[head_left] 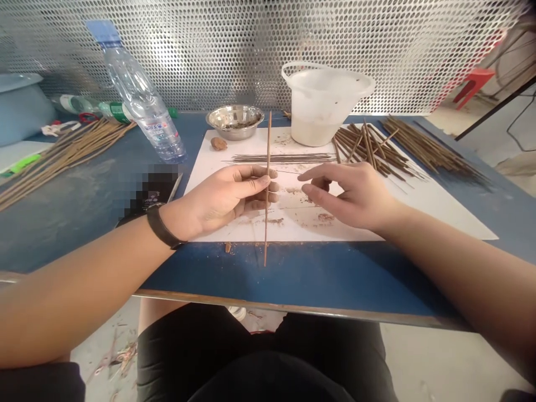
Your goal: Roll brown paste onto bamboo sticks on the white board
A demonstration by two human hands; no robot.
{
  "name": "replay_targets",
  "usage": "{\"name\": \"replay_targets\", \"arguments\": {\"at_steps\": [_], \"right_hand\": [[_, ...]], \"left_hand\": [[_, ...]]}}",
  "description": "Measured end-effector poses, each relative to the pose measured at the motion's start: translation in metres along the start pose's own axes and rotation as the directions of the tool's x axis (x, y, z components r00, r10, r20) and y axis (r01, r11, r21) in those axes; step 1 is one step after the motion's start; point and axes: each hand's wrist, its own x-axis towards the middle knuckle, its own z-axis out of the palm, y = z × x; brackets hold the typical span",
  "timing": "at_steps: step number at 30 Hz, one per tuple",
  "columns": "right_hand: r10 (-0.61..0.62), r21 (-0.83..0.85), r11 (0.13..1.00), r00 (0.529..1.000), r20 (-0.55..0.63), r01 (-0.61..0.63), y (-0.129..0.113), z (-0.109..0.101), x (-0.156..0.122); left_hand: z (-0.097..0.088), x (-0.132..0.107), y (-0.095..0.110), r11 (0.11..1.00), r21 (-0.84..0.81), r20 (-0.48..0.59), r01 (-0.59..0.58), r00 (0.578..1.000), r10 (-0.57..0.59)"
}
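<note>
Over white paper (439,206), left hand (224,198) pinching an upright thin stick (268,139), right hand (352,195) open just beside it, fingers spread

An upright stick (267,139) seemingly bars the gap between the hands (220,198) (354,195).

Workshop, small handcraft kind: blue metal bench (71,234) before a perforated steel screen (234,56); bundles of thin brown sticks (431,148) laid out; plastic tub (322,103) with pale residue; bare concrete floor (444,357); red stool (473,84) beyond.
</note>
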Motion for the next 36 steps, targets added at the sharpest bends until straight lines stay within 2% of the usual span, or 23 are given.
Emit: {"name": "replay_targets", "arguments": {"at_steps": [3, 7, 9, 12, 14, 15, 21, 28, 31, 36], "right_hand": [[0.018, 0.031, 0.999, 1.0, -0.021, -0.017, -0.005, 0.001, 0.001], [0.002, 0.137, 0.99, 1.0, 0.026, -0.005, -0.024, 0.009, 0.002], [0.108, 0.229, 0.966, 0.992, 0.072, -0.122, -0.034, 0.015, 0.004], [0.292, 0.388, 0.84, 0.919, 0.264, -0.378, -0.042, 0.022, 0.01], [0.31, 0.423, 0.781, 0.873, 0.377, -0.46, -0.044, 0.024, 0.013], [0.306, 0.426, 0.774, 0.865, 0.397, -0.469, -0.044, 0.024, 0.015], [0.328, 0.423, 0.797, 0.897, 0.295, -0.43, -0.04, 0.022, 0.015], [0.361, 0.335, 0.841, 0.902, 0.238, -0.425, -0.039, 0.015, 0.012], [0.327, 0.242, 0.904, 0.935, 0.135, -0.351, -0.04, 0.015, 0.011], [0.182, 0.074, 0.981, 0.982, -0.052, -0.178, -0.039, 0.02, 0.007]], "left_hand": [[0.0, 0.0, 0.0, 1.0, 0.01, -0.011, -0.006, 1.0, 0.006], [0.0, 0.001, -0.001, 1.0, -0.002, -0.023, -0.011, 1.0, 0.011], [0.0, 0.003, -0.002, 1.0, -0.021, -0.03, -0.02, 0.999, 0.019], [0.002, 0.003, -0.003, 0.998, -0.053, -0.036, -0.045, 0.998, 0.044], [0.004, 0.003, -0.002, 0.995, -0.061, -0.042, -0.075, 0.996, 0.073], [0.005, 0.002, -0.002, 0.994, -0.056, -0.047, -0.089, 0.995, 0.087], [0.005, 0.003, -0.002, 0.986, 0.047, -0.101, -0.158, 0.982, 0.162], [0.003, 0.002, -0.007, 0.956, 0.207, -0.067, -0.208, 0.972, 0.226], [0.006, 0.0, -0.009, 0.955, 0.213, -0.106, -0.208, 0.966, 0.234], [0.012, -0.001, -0.012, 0.97, 0.163, -0.136, -0.18, 0.97, 0.203]]}}
